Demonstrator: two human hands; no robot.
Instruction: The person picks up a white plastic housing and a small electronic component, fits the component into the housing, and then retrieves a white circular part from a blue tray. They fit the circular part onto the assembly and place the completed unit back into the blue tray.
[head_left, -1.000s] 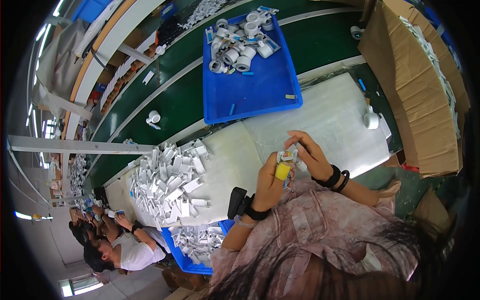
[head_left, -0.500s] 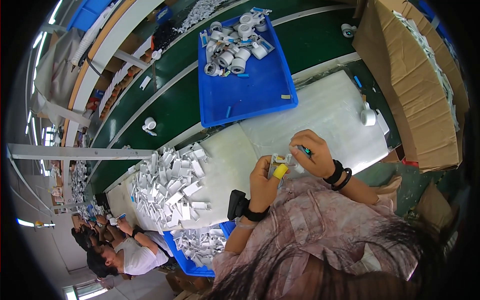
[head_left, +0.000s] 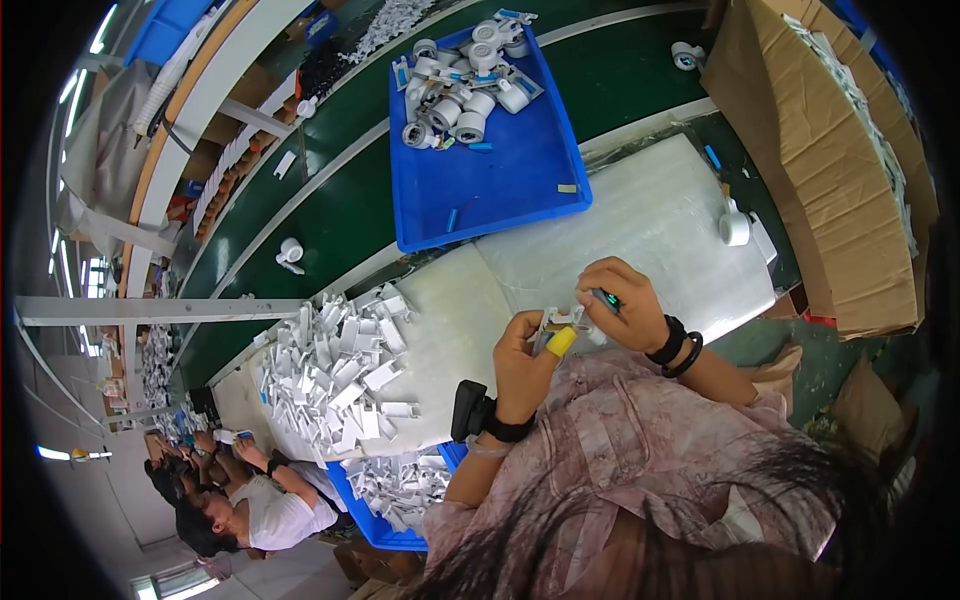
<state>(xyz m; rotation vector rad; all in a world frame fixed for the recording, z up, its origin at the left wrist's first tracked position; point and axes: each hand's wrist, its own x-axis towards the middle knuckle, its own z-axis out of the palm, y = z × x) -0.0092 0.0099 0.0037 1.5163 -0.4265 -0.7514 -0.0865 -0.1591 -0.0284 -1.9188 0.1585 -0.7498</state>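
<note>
A small white plastic piece [head_left: 557, 319] is pinched between the thumb and fingers of the left hand [head_left: 520, 372], its thumb covered by a yellow cap [head_left: 562, 341]. At 3 o'clock from the piece, a slim dark tool [head_left: 606, 298] with a small green light is grasped in the right hand [head_left: 637, 314], the fingers curled around it. Whether the piece is touched by the tool cannot be told, since the tool is partly hidden by the fingers. The piece is held between the two hands, in front of the body, toward the near side of a pale mat [head_left: 630, 220]. A black band [head_left: 512, 430] is worn on the left wrist.

With the piece taken as the clock's centre, a blue tray [head_left: 490, 190] is seen at 11 o'clock, its far end heaped with round white parts [head_left: 470, 126]. At 9 o'clock, a pile of white plastic parts [head_left: 340, 370] is spread out, and at 8 o'clock more are held in a blue bin [head_left: 347, 500]. Farther out at 8 o'clock, a co-worker [head_left: 285, 512] is seen. At 2 o'clock, a single round part [head_left: 735, 229] is set by the mat's edge, with a cardboard box [head_left: 860, 230] placed beyond it.
</note>
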